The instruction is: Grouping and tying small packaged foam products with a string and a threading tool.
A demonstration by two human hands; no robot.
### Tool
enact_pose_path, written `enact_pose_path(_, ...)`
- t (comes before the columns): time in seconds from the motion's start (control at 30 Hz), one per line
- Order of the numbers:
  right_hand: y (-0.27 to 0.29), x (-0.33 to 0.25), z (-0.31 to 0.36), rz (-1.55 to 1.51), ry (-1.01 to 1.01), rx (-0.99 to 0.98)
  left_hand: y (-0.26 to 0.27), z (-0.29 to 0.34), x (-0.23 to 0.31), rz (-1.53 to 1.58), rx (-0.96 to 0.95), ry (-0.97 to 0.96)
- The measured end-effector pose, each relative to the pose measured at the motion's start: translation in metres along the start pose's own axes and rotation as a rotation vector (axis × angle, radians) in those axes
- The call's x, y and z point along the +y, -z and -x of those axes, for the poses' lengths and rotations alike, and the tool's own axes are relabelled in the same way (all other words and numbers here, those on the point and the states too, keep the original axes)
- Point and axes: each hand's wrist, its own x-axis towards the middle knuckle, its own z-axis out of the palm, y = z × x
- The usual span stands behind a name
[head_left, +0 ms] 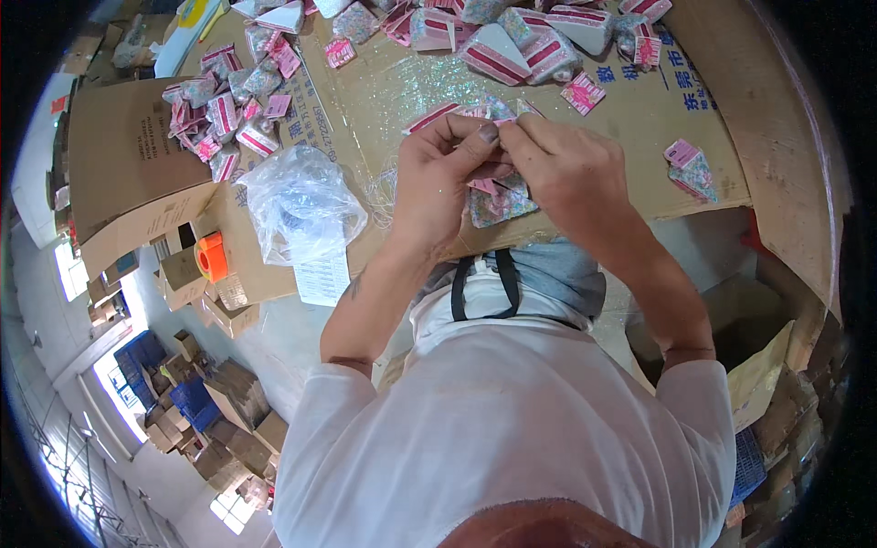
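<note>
While the head view looks down over a white shirt (512, 429), both hands are seen raised together above a cardboard-covered table (639, 119). A small glitter packet (501, 199) with a pink striped card top is held between them, just above the cardboard. The left hand (448, 173) is closed around the packet's upper edge, fingertips pressed together in a pinch on the pink card. The right hand (571, 169) meets it from the other side, thumb and forefinger pinching the same edge, apparently so the top can be folded or sealed while the bag hangs free. Finished packets are heaped at the far edge (512, 36) and in a pile on the left (224, 110), kept apart from the working spot. A crumpled clear plastic bag (301, 201) and an orange tape dispenser (212, 258) lie near the left forearm, within reach.
</note>
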Motion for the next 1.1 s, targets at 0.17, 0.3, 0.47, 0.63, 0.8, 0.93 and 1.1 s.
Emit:
enact_pose_path(0.17, 0.001, 0.010, -0.004, 0.097, 0.124, -0.032, -0.004, 0.000, 0.002, -0.034, 0.009, -0.024)
enact_pose_path(0.3, -0.003, 0.016, 0.003, -0.072, 0.076, -0.006, -0.005, 0.001, -0.001, -0.133, 0.011, -0.006)
enact_pose_path(0.47, -0.021, 0.022, 0.007, -0.216, -0.054, 0.373, -0.001, 0.003, -0.007, -0.185, -0.063, -0.068)
enact_pose_path(0.63, -0.028, 0.008, 0.008, -1.283, -0.936, 0.439, -0.010, 0.009, -0.001, -0.236, -0.029, -0.054)
enact_pose_path(0.8, -0.029, 0.014, 0.013, -1.094, -0.858, 0.471, 0.003, 0.008, -0.009, -0.234, -0.013, -0.097)
enact_pose_path(0.93, -0.037, 0.029, 0.026, -0.627, -0.649, 0.488, 0.006, 0.011, -0.011, -0.169, 0.013, -0.129)
enact_pose_path(1.1, -0.039, 0.011, 0.018, -0.573, -0.598, 0.511, 0.015, 0.021, -0.007, -0.160, 0.074, -0.170)
